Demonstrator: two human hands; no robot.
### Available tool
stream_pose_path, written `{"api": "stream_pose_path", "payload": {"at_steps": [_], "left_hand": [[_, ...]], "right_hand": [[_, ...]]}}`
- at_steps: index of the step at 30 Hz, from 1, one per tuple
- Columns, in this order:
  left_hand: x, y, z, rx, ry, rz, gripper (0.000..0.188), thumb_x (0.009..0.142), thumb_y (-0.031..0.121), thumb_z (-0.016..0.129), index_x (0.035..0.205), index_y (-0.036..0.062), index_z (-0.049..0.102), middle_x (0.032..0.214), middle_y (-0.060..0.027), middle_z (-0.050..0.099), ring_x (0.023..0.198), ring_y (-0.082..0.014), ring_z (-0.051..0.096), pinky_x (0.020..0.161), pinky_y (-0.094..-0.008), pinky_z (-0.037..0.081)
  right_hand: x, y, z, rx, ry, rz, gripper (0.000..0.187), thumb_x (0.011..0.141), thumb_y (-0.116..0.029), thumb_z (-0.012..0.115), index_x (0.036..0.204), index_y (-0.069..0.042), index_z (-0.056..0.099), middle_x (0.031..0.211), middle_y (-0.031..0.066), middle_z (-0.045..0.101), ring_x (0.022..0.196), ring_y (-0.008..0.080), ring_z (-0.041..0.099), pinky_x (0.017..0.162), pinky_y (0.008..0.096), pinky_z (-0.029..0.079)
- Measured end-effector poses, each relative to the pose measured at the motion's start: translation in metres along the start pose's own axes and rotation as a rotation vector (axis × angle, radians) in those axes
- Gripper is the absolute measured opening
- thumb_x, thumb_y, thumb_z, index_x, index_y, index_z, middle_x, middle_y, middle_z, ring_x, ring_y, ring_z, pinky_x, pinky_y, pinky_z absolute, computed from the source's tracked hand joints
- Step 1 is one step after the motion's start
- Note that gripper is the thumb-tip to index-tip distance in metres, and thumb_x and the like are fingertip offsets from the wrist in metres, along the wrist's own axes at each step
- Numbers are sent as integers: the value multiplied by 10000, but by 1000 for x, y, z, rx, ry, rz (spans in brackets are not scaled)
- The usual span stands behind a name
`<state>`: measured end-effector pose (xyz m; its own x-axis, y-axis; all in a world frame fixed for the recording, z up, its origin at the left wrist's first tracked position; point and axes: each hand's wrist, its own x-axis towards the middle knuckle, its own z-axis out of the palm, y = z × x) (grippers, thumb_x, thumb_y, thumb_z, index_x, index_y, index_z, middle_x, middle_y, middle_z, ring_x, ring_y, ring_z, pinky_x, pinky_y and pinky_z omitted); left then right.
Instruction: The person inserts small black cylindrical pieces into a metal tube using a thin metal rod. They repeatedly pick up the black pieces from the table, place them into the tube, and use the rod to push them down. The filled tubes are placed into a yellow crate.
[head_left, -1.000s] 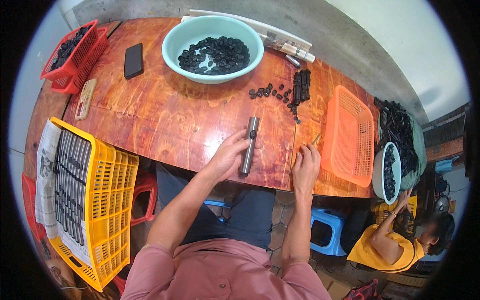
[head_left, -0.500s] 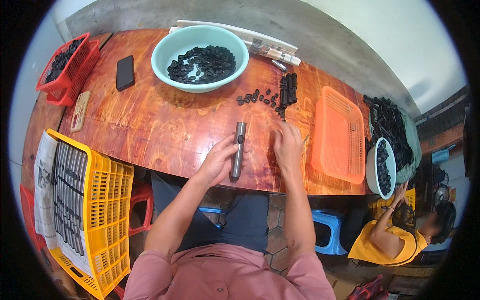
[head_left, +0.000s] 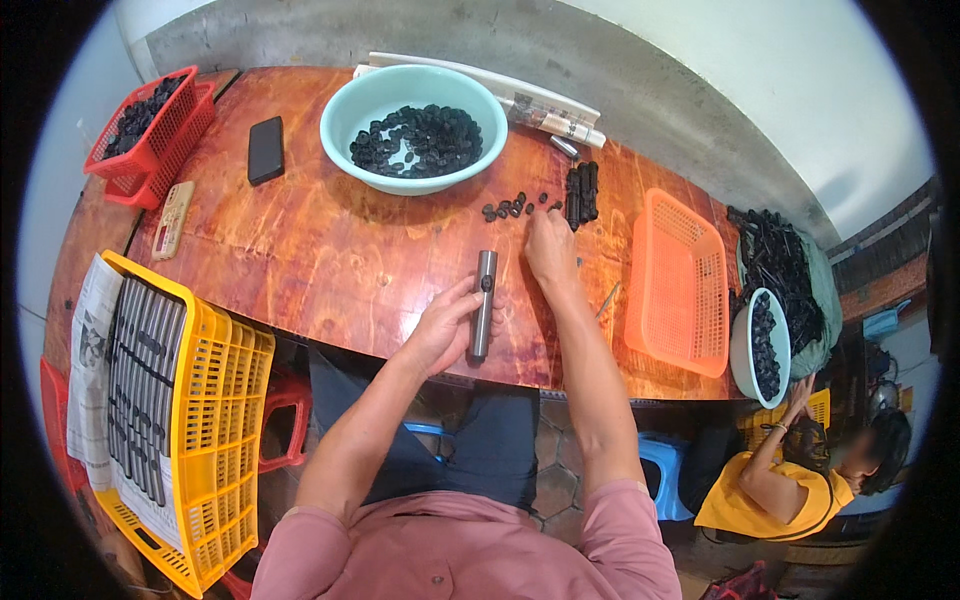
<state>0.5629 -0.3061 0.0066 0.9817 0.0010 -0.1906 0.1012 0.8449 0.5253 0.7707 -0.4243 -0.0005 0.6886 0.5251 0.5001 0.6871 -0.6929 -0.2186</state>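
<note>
My left hand (head_left: 446, 328) is closed around a grey metal tube (head_left: 482, 318), held upright in the view over the table's near edge. A small black oval piece (head_left: 487, 283) sits on the tube's side at my fingertips. Farther forward, my right hand (head_left: 551, 250) reaches to the loose black oval pieces (head_left: 516, 206) lying on the table. Its fingers are bunched together, and what they pinch, if anything, is hidden. Just right of those fingertips lies a cluster of black stick-like parts (head_left: 581, 196).
A pale green basin (head_left: 333, 150) of black pieces stands at the back. Right are an orange basket (head_left: 638, 290) and a smaller basin (head_left: 742, 345). A yellow crate (head_left: 225, 400) of tubes stands left. A phone (head_left: 265, 150) lies on the table; a person in yellow (head_left: 775, 495) sits right.
My right hand has moved forward to the loose black pieces, and its fingers have bunched together. My left hand still holds the tube. The whole view has shifted slightly.
</note>
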Motion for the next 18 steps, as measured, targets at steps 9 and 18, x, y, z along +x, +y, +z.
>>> {"api": "stream_pose_path", "payload": {"at_steps": [9, 18], "left_hand": [[0, -1, 0, -5, -31, -6, 343, 1021, 95, 505, 1344, 3, 439, 1079, -153, 624, 921, -227, 645, 815, -359, 562], [0, -1, 2, -7, -20, -12, 357, 1020, 90, 508, 1357, 1, 429, 1073, -144, 624, 913, -218, 644, 805, -352, 561]], "right_hand": [[-18, 5, -14, 177, 55, 208, 115, 808, -61, 713, 868, 13, 648, 896, 202, 590, 910, 399, 603, 793, 477, 500], [-21, 3, -27, 184, -13, 91, 94, 874, -59, 639, 906, 30, 637, 923, 251, 651, 900, 436, 638, 807, 498, 508]]}}
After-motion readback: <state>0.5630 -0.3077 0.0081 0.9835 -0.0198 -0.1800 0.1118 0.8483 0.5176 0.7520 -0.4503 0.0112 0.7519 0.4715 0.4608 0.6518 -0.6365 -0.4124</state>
